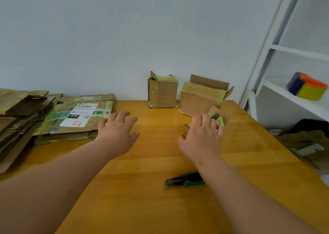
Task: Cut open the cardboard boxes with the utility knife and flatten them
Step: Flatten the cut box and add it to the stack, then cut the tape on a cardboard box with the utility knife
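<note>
A green and black utility knife [185, 179] lies on the yellow wooden table [151, 189], partly under my right forearm. My left hand [117, 132] hovers over the table with fingers spread, holding nothing, just right of a stack of flattened boxes [74, 119]. My right hand [203, 137] reaches over a small cardboard box [216, 117], fingers on or just above it; contact is hidden. Two taped cardboard boxes stand at the wall: a small upright one [162, 93] and a wider one [201, 98] with open flaps.
A second pile of flattened cardboard [19, 116] fills the table's left edge. A white shelf unit [292, 94] stands to the right and holds a colourful object [307, 86]. Cardboard scraps and a dark item lie on the floor [306, 141] beyond the right table edge.
</note>
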`<action>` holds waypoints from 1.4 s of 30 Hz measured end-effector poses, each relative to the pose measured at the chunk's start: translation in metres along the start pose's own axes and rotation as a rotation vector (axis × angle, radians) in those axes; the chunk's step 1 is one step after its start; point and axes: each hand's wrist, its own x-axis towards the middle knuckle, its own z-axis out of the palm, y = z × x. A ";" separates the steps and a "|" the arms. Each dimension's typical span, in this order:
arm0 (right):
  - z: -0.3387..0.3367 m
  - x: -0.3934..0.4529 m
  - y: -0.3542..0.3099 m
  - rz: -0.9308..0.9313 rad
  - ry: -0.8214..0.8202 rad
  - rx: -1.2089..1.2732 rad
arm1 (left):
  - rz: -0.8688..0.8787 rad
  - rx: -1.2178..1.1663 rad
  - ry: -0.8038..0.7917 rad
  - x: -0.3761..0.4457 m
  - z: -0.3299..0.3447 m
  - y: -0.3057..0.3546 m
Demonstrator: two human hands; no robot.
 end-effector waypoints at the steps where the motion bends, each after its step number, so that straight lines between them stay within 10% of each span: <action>1: 0.000 -0.003 0.007 0.018 -0.022 -0.005 | 0.000 0.000 -0.005 -0.003 0.001 0.005; 10: -0.013 -0.004 0.014 -0.095 -0.114 -0.101 | -0.016 -0.012 -0.046 -0.031 -0.008 0.005; 20: -0.036 -0.014 -0.032 -0.421 0.166 0.273 | -0.003 -0.190 -0.051 -0.050 -0.034 -0.007; 33: -0.042 -0.027 -0.084 0.228 -0.503 1.537 | 0.007 -0.373 0.021 -0.084 -0.042 -0.058; 42: -0.003 -0.045 -0.084 0.339 -0.768 1.386 | 0.086 -0.151 -0.083 -0.095 -0.048 -0.079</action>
